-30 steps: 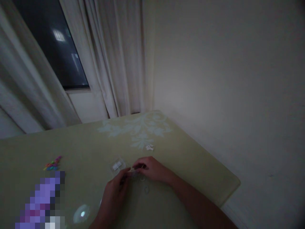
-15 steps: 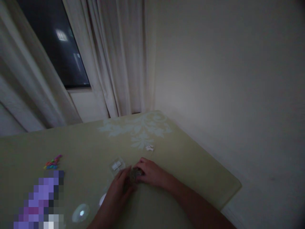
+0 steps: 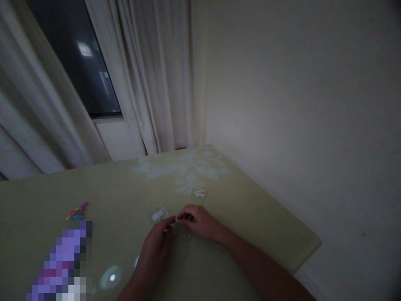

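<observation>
My left hand [image 3: 156,240] and my right hand [image 3: 198,219] meet low over the table, both with closed fingertips. Between them they pinch a small see-through packet [image 3: 181,228], which hangs below the fingers; a pale ring shape shows at its lower part. Its exact kind is too dim to make out. Just beyond my left fingertips lies a clear packet [image 3: 158,215] with something white in it. Farther back, past my right hand, are some small white pieces [image 3: 199,193]. A white round thing [image 3: 137,262] is partly hidden behind my left forearm.
The greenish table [image 3: 238,251] has a corner at the right, close to the wall [image 3: 282,104]. Small colourful pieces [image 3: 77,212] lie at the left, above a blurred-out purple object [image 3: 59,263]. A bright reflection shows at the front. Curtains [image 3: 169,83] hang behind.
My fingers have shifted on the packet: both hands now pinch its upper edge, and it hangs more in the open. The view has moved slightly to the left.
</observation>
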The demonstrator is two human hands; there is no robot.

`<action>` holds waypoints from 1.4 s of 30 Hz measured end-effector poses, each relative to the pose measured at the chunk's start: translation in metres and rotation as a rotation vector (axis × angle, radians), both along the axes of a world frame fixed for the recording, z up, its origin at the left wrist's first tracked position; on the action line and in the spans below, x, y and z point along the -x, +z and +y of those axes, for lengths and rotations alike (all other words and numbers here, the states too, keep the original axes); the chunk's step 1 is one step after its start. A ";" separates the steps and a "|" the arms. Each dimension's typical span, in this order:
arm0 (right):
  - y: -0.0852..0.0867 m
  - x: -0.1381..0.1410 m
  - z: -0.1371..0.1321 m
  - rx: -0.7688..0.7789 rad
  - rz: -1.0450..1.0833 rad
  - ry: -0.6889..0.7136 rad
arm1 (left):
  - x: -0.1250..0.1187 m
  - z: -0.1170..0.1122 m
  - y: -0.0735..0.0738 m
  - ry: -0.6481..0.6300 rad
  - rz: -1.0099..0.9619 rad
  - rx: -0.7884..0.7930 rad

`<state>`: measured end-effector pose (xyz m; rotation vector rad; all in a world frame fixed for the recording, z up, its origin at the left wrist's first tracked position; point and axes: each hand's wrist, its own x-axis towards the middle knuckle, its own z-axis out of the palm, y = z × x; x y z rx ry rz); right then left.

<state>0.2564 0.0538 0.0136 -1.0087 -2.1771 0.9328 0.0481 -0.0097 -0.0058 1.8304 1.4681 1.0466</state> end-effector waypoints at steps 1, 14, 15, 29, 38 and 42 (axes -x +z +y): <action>0.002 -0.005 0.001 0.026 -0.009 0.011 | 0.005 -0.001 0.000 0.006 -0.003 0.013; -0.003 0.012 -0.008 -0.021 -0.189 -0.002 | -0.011 0.007 -0.006 -0.021 0.047 0.009; -0.005 0.015 -0.008 -0.030 -0.200 -0.040 | -0.013 0.009 -0.005 -0.008 0.051 -0.004; 0.007 -0.001 -0.002 -0.034 0.053 -0.013 | 0.011 0.001 0.011 -0.012 -0.087 0.034; 0.001 -0.012 0.000 -0.023 -0.157 0.011 | 0.014 0.001 -0.015 -0.036 0.120 0.014; -0.004 0.006 -0.001 -0.038 -0.154 0.043 | -0.003 0.009 -0.012 -0.041 0.076 0.000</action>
